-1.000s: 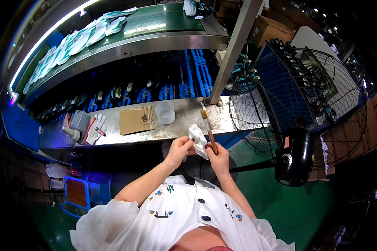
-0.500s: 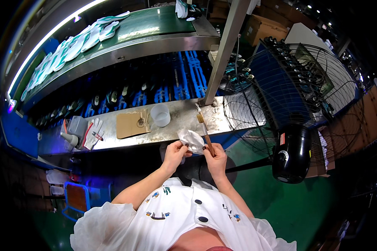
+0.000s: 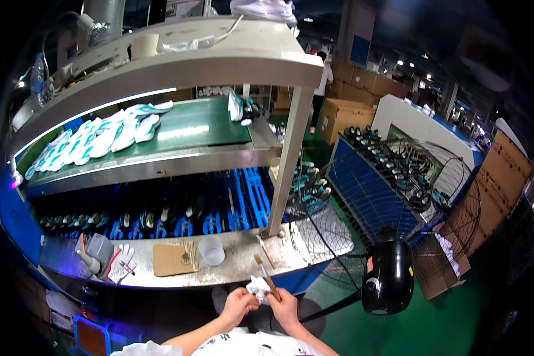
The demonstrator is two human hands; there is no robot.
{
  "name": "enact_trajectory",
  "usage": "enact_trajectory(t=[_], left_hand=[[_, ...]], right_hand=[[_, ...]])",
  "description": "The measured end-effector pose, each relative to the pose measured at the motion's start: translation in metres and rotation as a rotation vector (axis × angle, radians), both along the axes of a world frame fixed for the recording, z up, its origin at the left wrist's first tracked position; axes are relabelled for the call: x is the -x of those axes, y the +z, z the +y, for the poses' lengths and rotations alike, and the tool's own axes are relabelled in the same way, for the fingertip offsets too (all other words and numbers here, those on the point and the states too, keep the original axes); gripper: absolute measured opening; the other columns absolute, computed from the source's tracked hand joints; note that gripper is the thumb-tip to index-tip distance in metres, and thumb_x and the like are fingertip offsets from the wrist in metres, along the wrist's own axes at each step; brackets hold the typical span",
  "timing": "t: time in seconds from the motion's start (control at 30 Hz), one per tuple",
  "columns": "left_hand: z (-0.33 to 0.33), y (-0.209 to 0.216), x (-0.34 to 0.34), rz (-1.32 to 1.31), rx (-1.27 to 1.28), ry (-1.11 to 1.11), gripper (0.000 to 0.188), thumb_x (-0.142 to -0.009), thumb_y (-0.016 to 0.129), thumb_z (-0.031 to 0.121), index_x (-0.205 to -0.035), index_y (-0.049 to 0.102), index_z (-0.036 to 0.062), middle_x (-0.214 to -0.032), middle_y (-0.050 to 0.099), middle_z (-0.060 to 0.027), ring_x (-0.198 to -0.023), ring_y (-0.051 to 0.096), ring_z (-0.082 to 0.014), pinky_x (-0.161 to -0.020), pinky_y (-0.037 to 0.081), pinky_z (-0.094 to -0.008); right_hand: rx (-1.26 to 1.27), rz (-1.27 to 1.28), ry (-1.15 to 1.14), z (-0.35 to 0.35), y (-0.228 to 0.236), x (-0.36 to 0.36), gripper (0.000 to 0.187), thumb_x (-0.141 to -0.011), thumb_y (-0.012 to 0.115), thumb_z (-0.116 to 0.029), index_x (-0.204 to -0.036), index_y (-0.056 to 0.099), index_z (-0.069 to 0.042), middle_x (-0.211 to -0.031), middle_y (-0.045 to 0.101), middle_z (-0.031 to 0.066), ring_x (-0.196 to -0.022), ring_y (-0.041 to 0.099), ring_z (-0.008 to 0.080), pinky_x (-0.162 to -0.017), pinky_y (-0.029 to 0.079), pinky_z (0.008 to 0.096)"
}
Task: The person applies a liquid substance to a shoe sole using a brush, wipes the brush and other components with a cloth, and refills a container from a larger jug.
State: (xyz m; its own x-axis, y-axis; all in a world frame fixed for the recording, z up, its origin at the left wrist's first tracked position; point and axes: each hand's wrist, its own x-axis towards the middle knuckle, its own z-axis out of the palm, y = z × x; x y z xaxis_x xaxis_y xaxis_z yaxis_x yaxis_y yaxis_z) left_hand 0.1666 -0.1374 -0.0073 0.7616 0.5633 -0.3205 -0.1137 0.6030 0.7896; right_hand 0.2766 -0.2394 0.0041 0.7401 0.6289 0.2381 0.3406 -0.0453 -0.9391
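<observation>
A crumpled piece of thin white material (image 3: 258, 287), cloth or paper, is pinched in the fingers of my left hand (image 3: 237, 307) just off the front edge of the metal ledge. My right hand (image 3: 283, 310) is closed around the wooden handle of a brush (image 3: 269, 279). Its bristles point up and away, over the ledge. The fingers of my right hand also come against the white material, so both hands meet at it. Part of the brush handle is hidden in my right palm.
On the metal ledge (image 3: 279, 261) stand a translucent plastic cup (image 3: 211, 251), a brown cardboard piece (image 3: 171, 260), a white glove (image 3: 122, 263) and a grey container (image 3: 101, 249). White-and-green soles (image 3: 110, 139) lie on a green conveyor (image 3: 202, 127). A black caged fan (image 3: 388, 279) stands at right.
The view has tilted up, so more of the machine and room shows and my hands sit lower in the picture. The white material is bunched smaller between my fingers. The brush stays in my right hand.
</observation>
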Motion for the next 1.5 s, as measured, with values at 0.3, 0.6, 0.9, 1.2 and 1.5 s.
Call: enact_trajectory(t=[0.3,0.6,0.9,1.2,1.5], left_hand=[[0.002,-0.004,0.006,0.007,0.135,-0.052,0.006,-0.085,0.051,0.009,-0.082,0.048,0.0032,-0.073,0.057,-0.0082,-0.068,0.059,-0.0199,-0.063,0.05,-0.0307],[0.004,-0.02,0.007,-0.065,0.121,-0.12,0.006,-0.086,0.05,0.009,-0.083,0.05,0.0038,-0.073,0.056,-0.0063,-0.068,0.058,-0.0169,-0.066,0.049,-0.0306],[-0.003,-0.001,0.004,-0.102,-0.053,-0.179,0.008,-0.086,0.045,0.006,-0.089,0.051,0.0019,-0.078,0.057,-0.0061,-0.068,0.056,-0.0131,-0.065,0.047,-0.0254],[-0.002,0.02,0.007,-0.167,-0.012,0.046,0.01,-0.082,0.042,0.002,-0.073,0.046,0.0049,-0.067,0.053,-0.0044,-0.058,0.051,-0.0119,-0.058,0.045,-0.0248],[0.012,0.011,0.004,-0.099,0.0,-0.014,0.013,-0.085,0.043,0.011,-0.073,0.047,0.0062,-0.067,0.053,-0.0048,-0.06,0.053,-0.0146,-0.056,0.043,-0.0283]], right_hand=[[0.025,-0.067,0.097,-0.005,-0.002,0.003,0.014,-0.073,0.063,-0.008,-0.082,0.061,0.002,-0.067,0.055,0.0105,-0.056,0.054,0.0177,-0.053,0.042,0.0281],[0.011,0.056,0.095,-0.005,-0.009,-0.001,0.014,-0.076,0.061,-0.009,-0.083,0.059,0.004,-0.067,0.052,0.0079,-0.055,0.049,0.014,-0.051,0.04,0.0258],[-0.052,0.268,0.089,-0.01,-0.02,-0.007,0.016,-0.084,0.057,-0.016,-0.075,0.053,-0.003,-0.059,0.041,-0.0062,-0.052,0.034,0.0027,-0.045,0.029,0.0207],[-0.224,0.622,0.105,-0.009,-0.003,0.0,0.02,-0.088,0.053,-0.023,-0.078,0.048,-0.007,-0.054,0.035,-0.0082,-0.041,0.027,0.0006,-0.036,0.02,0.0182],[-0.033,0.276,0.121,0.004,0.009,-0.004,0.018,-0.085,0.056,-0.018,-0.077,0.052,-0.003,-0.058,0.039,-0.0061,-0.051,0.032,0.0017,-0.044,0.026,0.0202]])
